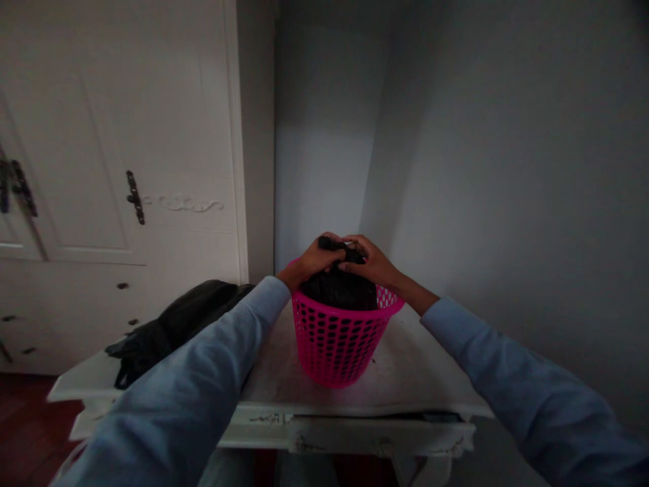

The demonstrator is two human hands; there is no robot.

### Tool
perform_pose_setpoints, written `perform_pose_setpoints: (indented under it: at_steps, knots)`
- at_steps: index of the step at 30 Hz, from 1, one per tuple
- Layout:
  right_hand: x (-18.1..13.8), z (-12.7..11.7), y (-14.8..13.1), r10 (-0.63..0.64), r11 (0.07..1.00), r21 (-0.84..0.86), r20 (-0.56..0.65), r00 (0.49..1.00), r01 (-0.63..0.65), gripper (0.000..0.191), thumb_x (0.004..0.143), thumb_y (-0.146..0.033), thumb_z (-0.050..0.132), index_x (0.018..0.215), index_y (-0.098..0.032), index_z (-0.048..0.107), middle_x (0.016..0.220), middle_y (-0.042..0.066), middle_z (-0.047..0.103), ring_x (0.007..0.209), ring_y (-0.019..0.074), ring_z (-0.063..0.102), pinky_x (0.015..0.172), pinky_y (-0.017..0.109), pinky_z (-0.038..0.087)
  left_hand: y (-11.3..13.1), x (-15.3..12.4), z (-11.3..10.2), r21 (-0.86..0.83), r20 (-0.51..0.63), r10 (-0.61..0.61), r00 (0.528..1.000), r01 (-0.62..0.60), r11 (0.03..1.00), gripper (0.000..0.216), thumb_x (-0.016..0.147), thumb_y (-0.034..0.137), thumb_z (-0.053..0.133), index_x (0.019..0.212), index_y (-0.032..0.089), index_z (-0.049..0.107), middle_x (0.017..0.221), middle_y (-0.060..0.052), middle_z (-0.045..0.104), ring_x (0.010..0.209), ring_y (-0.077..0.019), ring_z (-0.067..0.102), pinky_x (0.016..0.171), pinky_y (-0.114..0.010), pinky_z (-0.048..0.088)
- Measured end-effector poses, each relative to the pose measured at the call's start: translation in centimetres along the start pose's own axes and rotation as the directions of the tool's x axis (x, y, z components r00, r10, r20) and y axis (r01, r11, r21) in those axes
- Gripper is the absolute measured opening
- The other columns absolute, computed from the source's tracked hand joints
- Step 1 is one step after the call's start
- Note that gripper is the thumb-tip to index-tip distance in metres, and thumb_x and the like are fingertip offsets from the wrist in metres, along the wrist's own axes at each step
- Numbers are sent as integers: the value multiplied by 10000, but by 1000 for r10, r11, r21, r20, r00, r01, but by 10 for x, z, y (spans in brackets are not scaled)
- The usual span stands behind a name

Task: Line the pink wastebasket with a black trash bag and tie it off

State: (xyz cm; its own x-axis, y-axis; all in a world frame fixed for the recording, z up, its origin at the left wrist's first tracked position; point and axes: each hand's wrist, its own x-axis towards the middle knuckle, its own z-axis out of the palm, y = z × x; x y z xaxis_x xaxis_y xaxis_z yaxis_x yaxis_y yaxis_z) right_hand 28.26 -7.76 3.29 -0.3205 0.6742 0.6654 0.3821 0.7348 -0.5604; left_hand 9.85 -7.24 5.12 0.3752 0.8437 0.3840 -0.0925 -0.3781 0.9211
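A pink perforated plastic basket [337, 338] stands upright on a white table [416, 379]. Inside it sits a black plastic bag [339, 289], its gathered top rising to about rim height. My left hand [320, 257] is closed around part of that top, and a dark end of the plastic pokes out above its fingers. From the other side, my right hand [372, 262] pinches the same bag between thumb and fingers. Both hands are close together over the basket's opening. The lower part of the bag shows only as black through the basket's holes.
Another black bag or dark cloth bundle [187, 318] lies on the table's left side, partly behind my left sleeve. A white wardrobe [187, 135] with dark handles stands at the left. Grey walls [507, 169] rise behind and to the right of the table.
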Motion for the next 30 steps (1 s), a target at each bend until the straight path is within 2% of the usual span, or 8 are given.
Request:
perform_pose_setpoints:
  at_steps: [4,7,11,14,19,24,27,30]
  knots:
    - [0,-2,-4,84,971,-217,-75,994,-99,485,743,-448,742,1133,-208,581,734,-32,628,678,177,596,640,292,439,-3,3,2,55,46,81,996,-84,995,206,696,138,748,871,177,649,593,83,593,421,-48,473,432,-188,333]
    - [0,-3,-7,62,918,-378,-156,986,-118,355,805,-400,656,1095,-197,631,801,18,700,724,211,644,679,322,462,-5,5,4,38,92,121,988,-125,991,249,751,277,771,977,184,724,777,15,708,528,-68,559,543,-223,457]
    - [1,-4,-10,-17,863,-499,-183,983,-79,321,819,-307,597,1101,-193,699,964,83,769,874,280,708,810,405,510,-10,11,4,-141,71,141,988,-130,981,402,758,466,784,1048,187,776,990,-84,785,799,-169,683,802,-334,548]
    - [0,-6,-10,-73,899,-439,-176,982,-12,348,817,-276,571,1118,-206,731,1037,76,785,943,278,724,860,412,529,-13,14,2,-208,41,154,987,-142,968,421,705,456,830,1027,187,795,1052,-105,788,942,-220,698,942,-394,524]
    - [-2,-8,-11,-126,959,-279,-233,964,58,304,802,-289,587,1040,-211,759,1026,47,794,948,245,732,871,385,557,-13,13,0,-241,32,179,983,-166,956,342,690,340,815,989,174,801,998,-96,794,920,-229,712,982,-443,516]
    - [-4,-4,-15,-150,964,-247,-208,966,97,379,843,-349,615,1181,-211,717,1192,63,758,1109,247,697,1004,409,528,-10,9,-5,-196,-73,232,970,-242,950,297,677,228,817,972,191,804,1100,-76,780,1073,-234,680,1083,-419,455]
    - [-3,-3,-18,-115,981,-182,-239,964,72,422,919,-470,566,1195,-190,718,1243,92,738,1159,249,678,1038,406,505,-9,9,-6,-178,-124,243,962,-263,948,342,684,312,843,999,187,801,1157,-89,769,1132,-251,659,1101,-413,438]
    - [-2,-5,-16,-45,990,-141,-351,935,-5,444,951,-526,503,1066,-175,749,1107,96,773,1042,243,705,950,385,534,-10,10,-2,-192,-151,229,962,-256,947,484,725,507,803,1078,177,779,1183,-113,762,1116,-264,671,1041,-414,484]
